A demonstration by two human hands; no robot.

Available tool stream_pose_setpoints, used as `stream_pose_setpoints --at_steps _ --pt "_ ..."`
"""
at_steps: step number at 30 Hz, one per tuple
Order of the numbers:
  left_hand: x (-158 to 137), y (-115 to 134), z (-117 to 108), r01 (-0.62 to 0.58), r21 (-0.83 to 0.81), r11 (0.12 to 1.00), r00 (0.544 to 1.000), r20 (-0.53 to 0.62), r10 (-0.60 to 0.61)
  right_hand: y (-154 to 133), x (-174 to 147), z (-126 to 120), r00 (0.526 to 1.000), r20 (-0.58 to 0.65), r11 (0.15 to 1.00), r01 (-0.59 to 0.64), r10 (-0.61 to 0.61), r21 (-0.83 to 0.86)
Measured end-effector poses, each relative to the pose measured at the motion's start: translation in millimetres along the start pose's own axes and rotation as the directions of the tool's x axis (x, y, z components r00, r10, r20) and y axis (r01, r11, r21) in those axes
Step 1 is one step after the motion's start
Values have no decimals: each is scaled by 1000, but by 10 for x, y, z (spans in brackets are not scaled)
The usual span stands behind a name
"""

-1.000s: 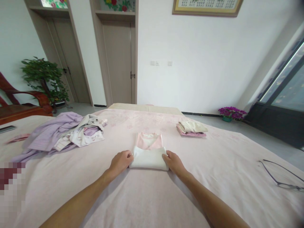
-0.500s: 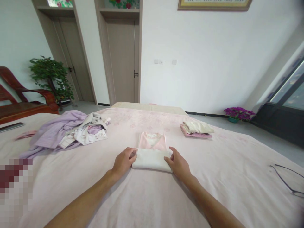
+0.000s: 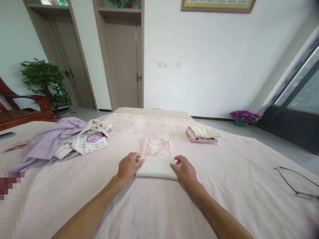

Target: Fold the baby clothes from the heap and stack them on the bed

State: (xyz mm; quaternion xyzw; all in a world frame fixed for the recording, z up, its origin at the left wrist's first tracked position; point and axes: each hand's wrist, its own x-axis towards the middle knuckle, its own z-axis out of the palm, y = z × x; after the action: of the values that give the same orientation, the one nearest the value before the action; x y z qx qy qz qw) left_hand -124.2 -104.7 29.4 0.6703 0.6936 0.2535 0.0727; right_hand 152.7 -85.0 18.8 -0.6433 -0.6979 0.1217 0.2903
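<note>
Two hands on one shirt, so call the shirt [image 3: 157, 161] the middle of the clock. It's lying folded on the pink sheet [image 3: 154, 205], white part nearest the person, pink neck end pointing to 12. Left hand [image 3: 127, 166] is at 9, loosely curled, thumb over the white part's corner. Right hand [image 3: 185, 170] sits the same way at 3, thumb on its own corner. Both show a small gap between thumb and index finger; the other fingertips are mostly hidden, so I can't tell if either one actually pinches the cloth.

As for room: the heap [image 3: 57, 136] sprawls around 10, close to the far left edge, with a phone [image 3: 7, 135] past it. The stack [image 3: 202, 133] is at 2, near the far right edge, with sheet between it and the shirt. Glasses [image 3: 296, 193] lie between 3 and 4, well apart from the right hand. Biggest stretch of sheet is at 6, between the forearms. Towards 12 it runs a good way to the far edge.
</note>
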Motion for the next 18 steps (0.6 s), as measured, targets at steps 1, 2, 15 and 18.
stream_pose_setpoints --at_steps 1,2,15,18 --pt "15 24 -7 1 28 1000 1000 11 -2 -24 3 -18 1000 16 1000 -2 3 -20" --pt "29 49 -12 4 50 999 1000 30 -6 -48 11 -34 999 41 999 -8 10 -41" --pt "90 198 23 -15 208 978 989 149 -16 -188 95 2 990 139 963 45 -8 -266" --pt "60 198 8 -18 220 975 991 132 -11 -154 55 24 993 48 963 114 -105 -244"
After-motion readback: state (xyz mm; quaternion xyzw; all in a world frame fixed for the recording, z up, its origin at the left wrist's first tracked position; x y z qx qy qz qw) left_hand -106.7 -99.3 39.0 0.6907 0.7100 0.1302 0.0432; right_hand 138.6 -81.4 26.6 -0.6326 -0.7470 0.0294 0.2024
